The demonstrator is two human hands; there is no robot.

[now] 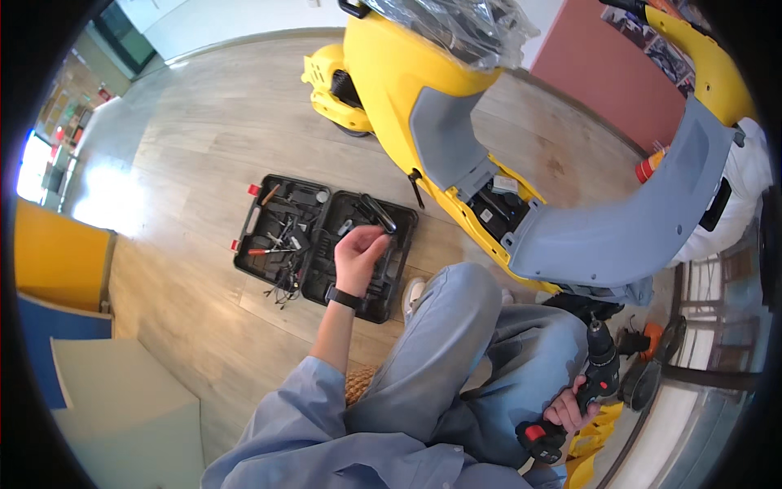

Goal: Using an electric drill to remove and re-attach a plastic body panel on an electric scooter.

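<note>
My right hand grips the handle of a black cordless drill with red details, beside my right knee. The drill points up and away from me. My left hand hovers over the right half of an open black tool case, its thumb and fingers pinched together. Whatever the fingers hold, if anything, is too small to make out. Just beyond the fingertips is a black, rounded tool in the case. The case's other half carries a red-handled screwdriver, loose cables and small metal parts.
A yellow and grey scooter stands ahead and to the right, with an open compartment in its footboard. Clear plastic wrap covers its upper part. At the left are yellow, blue and beige box-like units. A red-brown panel stands behind.
</note>
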